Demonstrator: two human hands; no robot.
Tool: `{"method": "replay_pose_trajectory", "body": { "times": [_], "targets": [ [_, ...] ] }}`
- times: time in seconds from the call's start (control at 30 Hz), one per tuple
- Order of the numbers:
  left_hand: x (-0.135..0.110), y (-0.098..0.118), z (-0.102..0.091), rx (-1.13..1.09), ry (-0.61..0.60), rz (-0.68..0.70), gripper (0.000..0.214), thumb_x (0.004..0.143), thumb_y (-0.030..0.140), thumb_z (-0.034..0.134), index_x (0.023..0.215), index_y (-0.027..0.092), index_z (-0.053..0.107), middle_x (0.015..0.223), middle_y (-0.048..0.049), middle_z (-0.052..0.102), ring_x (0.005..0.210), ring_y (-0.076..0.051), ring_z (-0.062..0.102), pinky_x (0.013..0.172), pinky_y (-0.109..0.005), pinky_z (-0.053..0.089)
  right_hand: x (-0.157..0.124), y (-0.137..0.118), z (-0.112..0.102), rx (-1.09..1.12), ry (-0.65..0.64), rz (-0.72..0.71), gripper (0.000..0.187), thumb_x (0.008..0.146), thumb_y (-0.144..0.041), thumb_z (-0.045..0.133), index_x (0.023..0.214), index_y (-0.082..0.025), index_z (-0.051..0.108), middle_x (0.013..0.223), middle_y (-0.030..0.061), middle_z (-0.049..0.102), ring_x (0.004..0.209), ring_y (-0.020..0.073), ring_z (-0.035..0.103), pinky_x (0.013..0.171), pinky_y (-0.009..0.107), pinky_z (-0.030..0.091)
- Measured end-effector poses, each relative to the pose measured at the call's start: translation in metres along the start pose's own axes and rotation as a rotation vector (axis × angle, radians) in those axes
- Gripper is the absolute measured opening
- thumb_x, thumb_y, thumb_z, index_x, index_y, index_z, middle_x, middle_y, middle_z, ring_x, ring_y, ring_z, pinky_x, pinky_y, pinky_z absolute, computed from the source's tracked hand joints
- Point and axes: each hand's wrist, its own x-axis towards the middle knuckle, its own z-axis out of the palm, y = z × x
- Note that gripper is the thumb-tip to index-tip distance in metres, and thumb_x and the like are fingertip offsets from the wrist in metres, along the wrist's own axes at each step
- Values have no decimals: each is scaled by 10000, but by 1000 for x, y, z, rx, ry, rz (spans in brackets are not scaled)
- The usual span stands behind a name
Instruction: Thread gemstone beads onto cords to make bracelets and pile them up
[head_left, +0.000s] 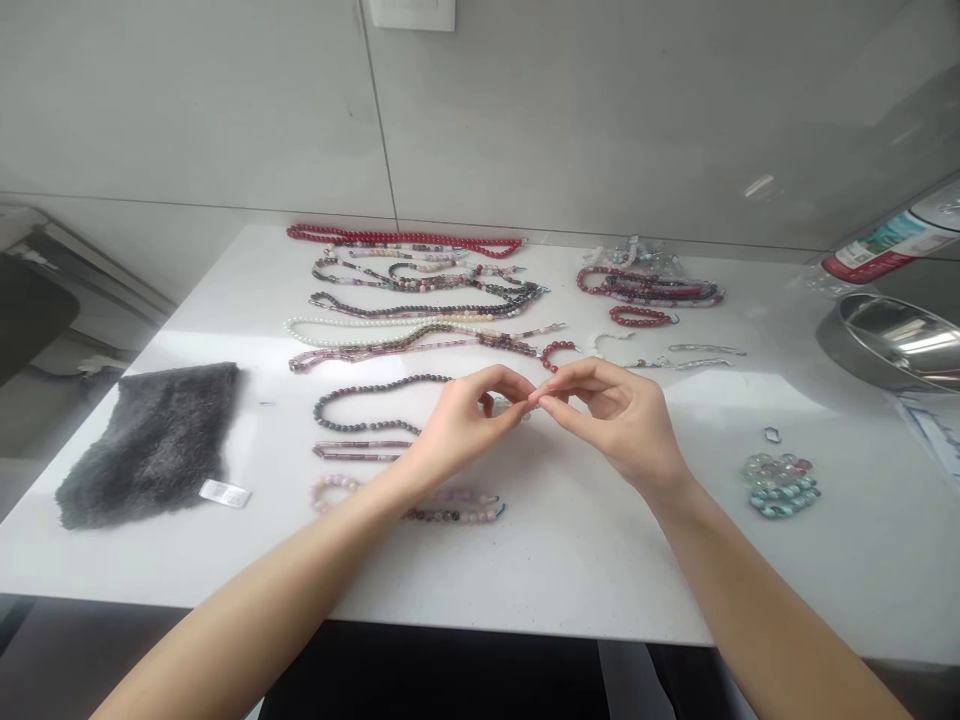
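Observation:
My left hand (472, 415) and my right hand (626, 420) meet over the middle of the white table (570, 570). Each pinches thumb against forefinger, and the fingertips touch. Whatever is between them is too small to make out. Some clear, glassy bits show faintly just beneath the fingertips. A dark bead strand (352, 388) curves out to the left of my left hand. Red beads (559, 350) and a thin whitish strand (600, 345) lie just beyond the fingers. Below my left forearm, pastel bead strands (465, 515) are partly covered.
Several bead strands, among them a red one (405, 238) and a white one (337, 325), lie at the back. A dark furry cloth (157, 440) is at left. On the right are bagged beads (784, 490), a metal bowl (862, 345) and a bottle (892, 245).

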Motion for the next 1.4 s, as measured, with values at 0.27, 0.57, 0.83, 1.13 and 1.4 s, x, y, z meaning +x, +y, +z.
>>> {"method": "replay_pose_trajectory", "body": {
  "times": [0.27, 0.57, 0.83, 1.13, 1.4],
  "targets": [
    [1, -4, 0, -56, -7, 11, 67, 855, 195, 616, 913, 200, 585, 945, -33, 711, 891, -158, 663, 677, -259, 418, 1, 0, 0, -2, 0, 13, 166, 744, -316, 788, 822, -223, 676, 840, 54, 716, 804, 221, 668, 772, 384, 550],
    [1, 0, -2, -65, -27, 14, 106, 852, 161, 600, 951, 196, 591, 938, -40, 721, 907, -166, 673, 665, -268, 389, 2, 2, -1, 35, 8, 28, 172, 755, -314, 774, 828, -217, 651, 847, 48, 692, 789, 202, 656, 775, 369, 553],
    [0, 4, -3, 5, 6, 30, 159, 774, 136, 609, 916, 201, 578, 864, -17, 713, 834, -154, 645, 681, -272, 385, 1, 2, 0, 63, -18, 61, 209, 763, -337, 769, 823, -221, 606, 849, 48, 677, 818, 210, 652, 788, 369, 548],
    [3, 0, -6, -55, 50, -39, 140, 754, 253, 711, 817, 192, 602, 799, -13, 717, 748, -145, 623, 655, -276, 390, 0, 1, 3, 77, 7, 37, 198, 779, -333, 758, 815, -234, 590, 838, 43, 673, 821, 211, 651, 806, 382, 550],
    [3, -1, -8, -186, 11, -196, 320, 724, 436, 775, 880, 193, 637, 827, -45, 752, 685, -153, 611, 584, -275, 394, 0, 1, 1, 141, 57, 24, 209, 796, -313, 746, 814, -242, 551, 848, 36, 674, 842, 205, 645, 836, 389, 536]
  ]
}}
